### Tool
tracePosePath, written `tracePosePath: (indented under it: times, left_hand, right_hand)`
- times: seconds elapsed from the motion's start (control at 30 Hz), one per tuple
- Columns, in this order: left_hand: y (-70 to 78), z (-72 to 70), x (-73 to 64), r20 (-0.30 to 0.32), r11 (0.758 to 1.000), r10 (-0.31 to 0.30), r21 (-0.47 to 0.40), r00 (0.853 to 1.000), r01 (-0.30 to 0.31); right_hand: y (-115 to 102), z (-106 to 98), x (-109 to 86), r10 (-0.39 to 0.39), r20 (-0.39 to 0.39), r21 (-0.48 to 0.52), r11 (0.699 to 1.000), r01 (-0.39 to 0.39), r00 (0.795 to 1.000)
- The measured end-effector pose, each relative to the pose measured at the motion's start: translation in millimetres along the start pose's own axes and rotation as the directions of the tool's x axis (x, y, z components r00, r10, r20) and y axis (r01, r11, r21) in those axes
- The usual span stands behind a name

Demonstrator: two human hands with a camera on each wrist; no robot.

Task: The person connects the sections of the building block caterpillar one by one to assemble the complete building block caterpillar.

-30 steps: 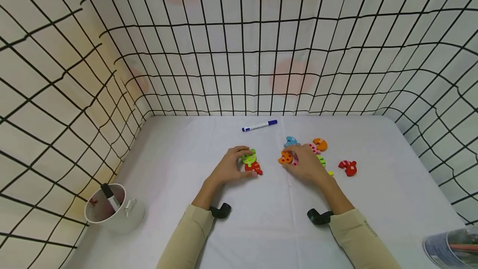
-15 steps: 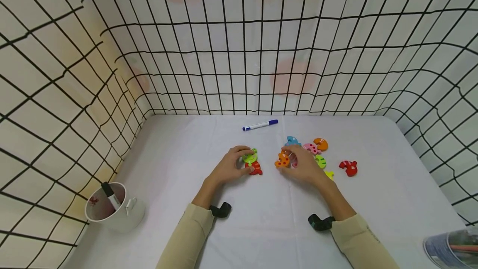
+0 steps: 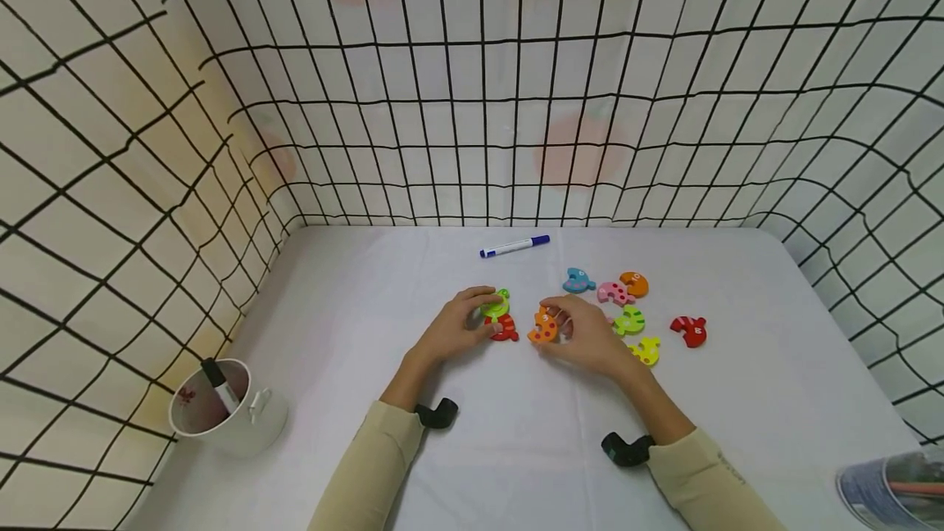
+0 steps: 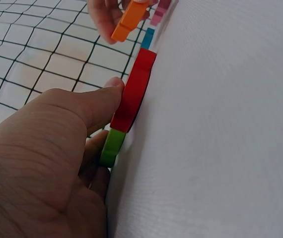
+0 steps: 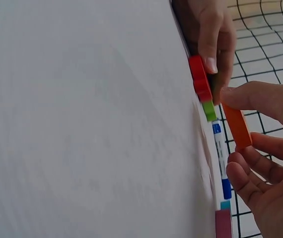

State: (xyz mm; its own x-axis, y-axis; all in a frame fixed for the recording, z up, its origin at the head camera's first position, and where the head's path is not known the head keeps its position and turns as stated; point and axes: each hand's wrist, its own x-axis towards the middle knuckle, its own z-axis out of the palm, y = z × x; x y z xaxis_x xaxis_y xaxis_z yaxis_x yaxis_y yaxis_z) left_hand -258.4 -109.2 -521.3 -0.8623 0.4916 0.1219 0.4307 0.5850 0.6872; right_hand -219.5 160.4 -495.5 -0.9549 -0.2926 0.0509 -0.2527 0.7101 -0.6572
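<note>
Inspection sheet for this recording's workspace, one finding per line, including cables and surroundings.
Surface: white table, slightly creased.
Job's things: green piece and red striped piece together; dotted orange piece; loose blue piece, pink piece, second orange piece, striped green piece, yellow piece, far-right red piece.
Clutter: blue-capped marker beyond the pieces; white bucket holding black-capped marker; container at right edge, partly cut off.
Hands: left hand has fingers at the green piece, thumb on the red striped piece; right hand pinches the dotted orange piece.
Cables: nothing seen.
Surroundings: black wire mesh at back and sides.

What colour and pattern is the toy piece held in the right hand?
The toy piece is orange with red spots; the head view shows it best.
</note>
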Motion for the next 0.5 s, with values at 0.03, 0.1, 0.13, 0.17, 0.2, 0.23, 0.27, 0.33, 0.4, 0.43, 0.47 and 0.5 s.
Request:
tracePosePath:
  times: [0.03,0.1,0.13,0.17,0.2,0.23,0.27,0.33,0.4,0.43,0.47,0.5]
  left_hand:
    - [0.3,0.0,0.1,0.000,1.000,0.002,-0.001,1.000,-0.002]
    - [1.0,-0.1,0.1,-0.001,1.000,0.004,-0.003,1.000,-0.004]
    - [1.3,-0.1,0.2,-0.003,1.000,0.005,-0.003,1.000,-0.005]
    - [1.3,0.0,0.3,-0.005,1.000,0.004,-0.003,1.000,-0.004]
    - [1.3,0.0,0.4,-0.006,1.000,0.001,-0.002,1.000,-0.001]
    - [1.3,0.1,0.6,-0.009,1.000,0.000,-0.001,1.000,0.000]
    - [1.0,0.2,0.8,-0.010,1.000,-0.001,0.001,1.000,0.001]
    - [0.1,0.5,1.2,-0.012,1.000,-0.003,0.006,1.000,0.003]
    - [-0.8,0.9,1.3,-0.014,1.000,-0.002,0.003,1.000,0.002]
    - [-0.9,0.8,1.3,-0.014,1.000,-0.002,0.000,1.000,0.002]
    - [-1.2,0.8,1.3,-0.014,1.000,-0.001,-0.003,1.000,0.001]
    - [-1.5,1.0,1.2,-0.014,1.000,-0.001,-0.005,1.000,0.001]
  right_hand:
    - [-2,2,0.0,-0.001,0.002,0.006,1.000,0.001,1.000]
    - [-5,5,0.1,0.000,0.004,0.014,1.000,0.000,1.000]
    - [-7,6,0.3,0.002,0.005,0.019,1.000,-0.002,1.000]
    - [-9,7,0.5,0.004,0.007,0.024,1.000,-0.005,1.000]
    - [-11,9,0.6,0.004,0.010,0.029,1.000,-0.004,1.000]
    - [-12,10,0.8,0.005,0.011,0.036,0.999,-0.005,1.000]
    - [-14,11,1.0,0.006,0.014,0.045,0.999,-0.006,1.000]
    - [-18,12,1.2,0.009,0.018,0.061,0.998,-0.010,1.000]
    - [-21,13,1.4,0.012,0.026,0.071,0.997,-0.014,1.000]
    - [-23,14,1.5,0.015,0.030,0.072,0.997,-0.017,0.999]
    - [-23,15,1.8,0.017,0.033,0.075,0.997,-0.019,0.999]
    - [-23,16,2.2,0.018,0.034,0.074,0.997,-0.021,0.999]
